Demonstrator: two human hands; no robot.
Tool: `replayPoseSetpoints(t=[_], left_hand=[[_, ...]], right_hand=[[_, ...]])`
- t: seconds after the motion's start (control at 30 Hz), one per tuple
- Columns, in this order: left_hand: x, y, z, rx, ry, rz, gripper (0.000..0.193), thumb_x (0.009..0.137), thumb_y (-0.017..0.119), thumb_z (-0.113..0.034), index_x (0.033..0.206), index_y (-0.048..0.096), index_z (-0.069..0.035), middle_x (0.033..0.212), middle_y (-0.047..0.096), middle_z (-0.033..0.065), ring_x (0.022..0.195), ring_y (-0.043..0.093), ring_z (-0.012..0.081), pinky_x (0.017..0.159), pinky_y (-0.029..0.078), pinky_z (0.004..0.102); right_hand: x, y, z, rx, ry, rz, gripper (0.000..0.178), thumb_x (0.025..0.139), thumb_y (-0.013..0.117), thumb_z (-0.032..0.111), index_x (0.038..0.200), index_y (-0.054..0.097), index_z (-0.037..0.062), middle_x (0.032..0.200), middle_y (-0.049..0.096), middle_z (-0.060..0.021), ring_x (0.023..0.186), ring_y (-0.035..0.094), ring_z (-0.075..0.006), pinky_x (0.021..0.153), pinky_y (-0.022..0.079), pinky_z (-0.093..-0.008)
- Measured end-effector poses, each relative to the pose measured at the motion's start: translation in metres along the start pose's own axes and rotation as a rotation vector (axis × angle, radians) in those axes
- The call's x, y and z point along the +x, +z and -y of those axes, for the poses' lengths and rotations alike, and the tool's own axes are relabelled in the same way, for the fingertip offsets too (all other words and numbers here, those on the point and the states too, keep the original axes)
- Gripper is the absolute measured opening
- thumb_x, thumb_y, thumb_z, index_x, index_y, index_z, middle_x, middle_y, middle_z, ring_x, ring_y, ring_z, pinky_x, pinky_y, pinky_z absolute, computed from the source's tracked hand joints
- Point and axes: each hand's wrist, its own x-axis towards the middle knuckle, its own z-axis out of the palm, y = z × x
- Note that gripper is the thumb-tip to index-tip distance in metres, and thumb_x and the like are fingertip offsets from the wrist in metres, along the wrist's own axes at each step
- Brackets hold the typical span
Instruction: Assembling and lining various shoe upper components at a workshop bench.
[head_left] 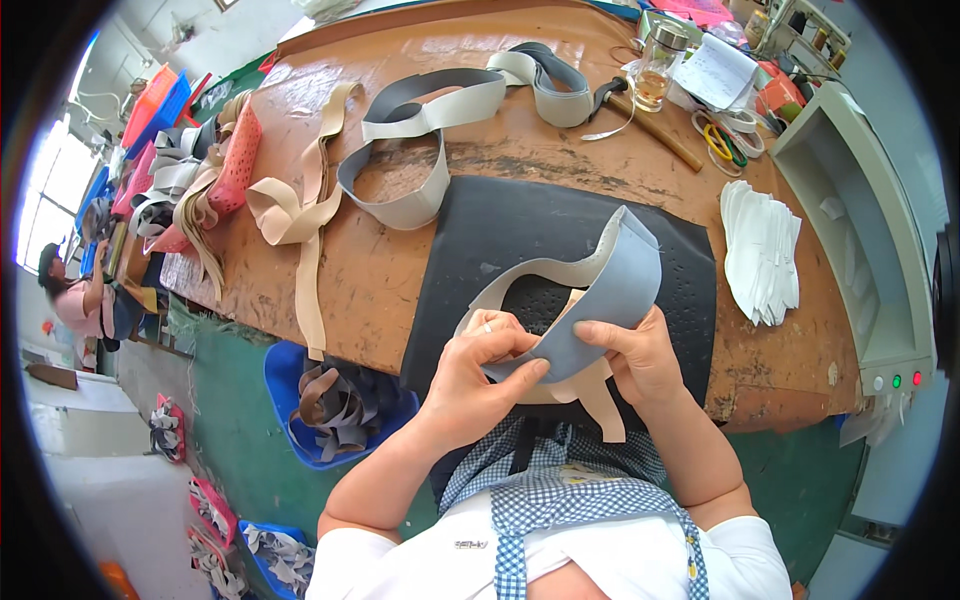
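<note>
Two bare hands hold a looped blue-grey strip over a worktable.
The brown worktable (590, 165) bears a black mat (455, 240); the blue-grey strip (612, 300) curves above it, pale inside. At the near left, the left hand (472, 378) pinches its edge; at right, the right hand (643, 362) clamps it, thumb outside. Good handling likely means edges aligned, gentle even pressure, no creases.

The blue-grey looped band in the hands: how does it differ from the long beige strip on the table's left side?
Colour: the blue-grey looped band has a paler inner face; the long beige strip shows only beige. Pose: the band is held up by the left hand and right hand; the strip lies on the brown table. Both are flat, ribbon-like and bent.
</note>
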Motion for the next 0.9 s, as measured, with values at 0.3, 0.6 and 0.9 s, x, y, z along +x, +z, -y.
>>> replayPoseSetpoints(t=[0.3, 0.6, 0.9], left_hand=[[0.009, 0.004, -0.012, 0.142, -0.003, -0.176, 0.02, 0.084, 0.074, -0.002, 0.101, 0.066, 0.002, 0.093, 0.061, 0.0069, 0.09, 0.058, 0.0171, 0.079, 0.047, 0.0282], [0.043, -0.032, -0.069, 0.428, 0.496, -0.112, 0.027, 0.077, 0.073, 0.004, 0.103, 0.068, 0.002, 0.091, 0.064, 0.0118, 0.094, 0.058, 0.0285, 0.084, 0.047, 0.036], [0.031, -0.016, -0.003, 0.207, 0.097, 0.063, 0.039, 0.082, 0.07, 0.004, 0.121, 0.066, 0.001, 0.1, 0.064, 0.0106, 0.094, 0.06, 0.0215, 0.084, 0.05, 0.0313]], right_hand=[[0.006, 0.027, 0.012, -0.39, -0.222, -0.024, 0.027, 0.087, 0.071, -0.001, 0.113, 0.065, -0.0016, 0.103, 0.072, -0.0088, 0.091, 0.07, -0.0172, 0.082, 0.056, -0.0302], [0.037, 0.03, 0.066, 0.111, -0.3, 0.129, 0.02, 0.09, 0.069, 0.004, 0.11, 0.066, 0.0015, 0.1, 0.072, -0.0071, 0.089, 0.071, -0.0164, 0.079, 0.057, -0.0306], [0.033, -0.005, 0.005, 0.103, -0.126, -0.018, 0.019, 0.086, 0.074, 0.001, 0.104, 0.068, 0.0021, 0.096, 0.072, -0.005, 0.084, 0.069, -0.0137, 0.075, 0.057, -0.028]])
